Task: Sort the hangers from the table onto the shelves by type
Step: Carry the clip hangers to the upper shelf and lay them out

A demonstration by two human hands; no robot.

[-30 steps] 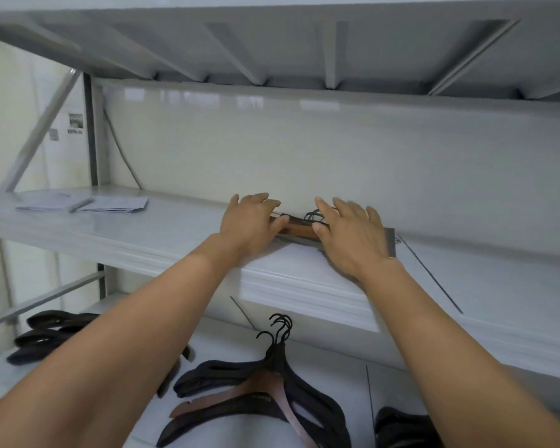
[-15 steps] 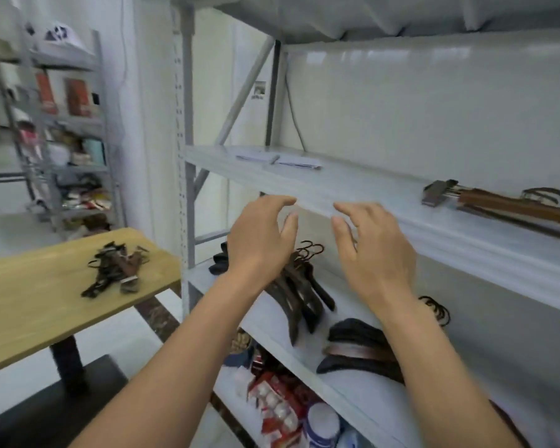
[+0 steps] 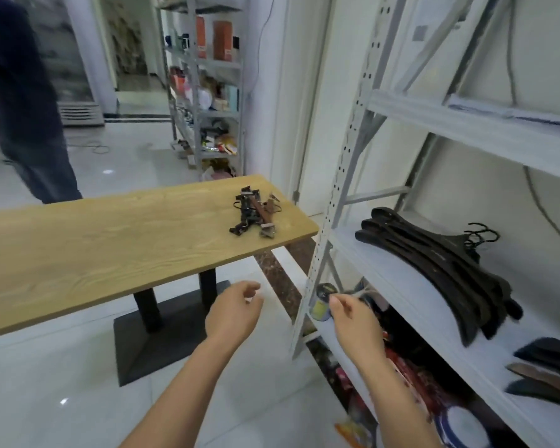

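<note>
The pile [image 3: 254, 216] of clip hangers sits tangled near the right end of the counter [image 3: 110, 240], well apart from both hands. My left hand [image 3: 233, 313] and right hand [image 3: 353, 318] hang low in front, fingers loosely curled, holding nothing. So I reckon I'm between loads, going for the next batch. Black hangers [image 3: 434, 263] are stacked on the shelf [image 3: 385, 276] to the right. The next move calls for reaching over the counter and pinching one type out of that tangle without dragging the rest along.
</note>
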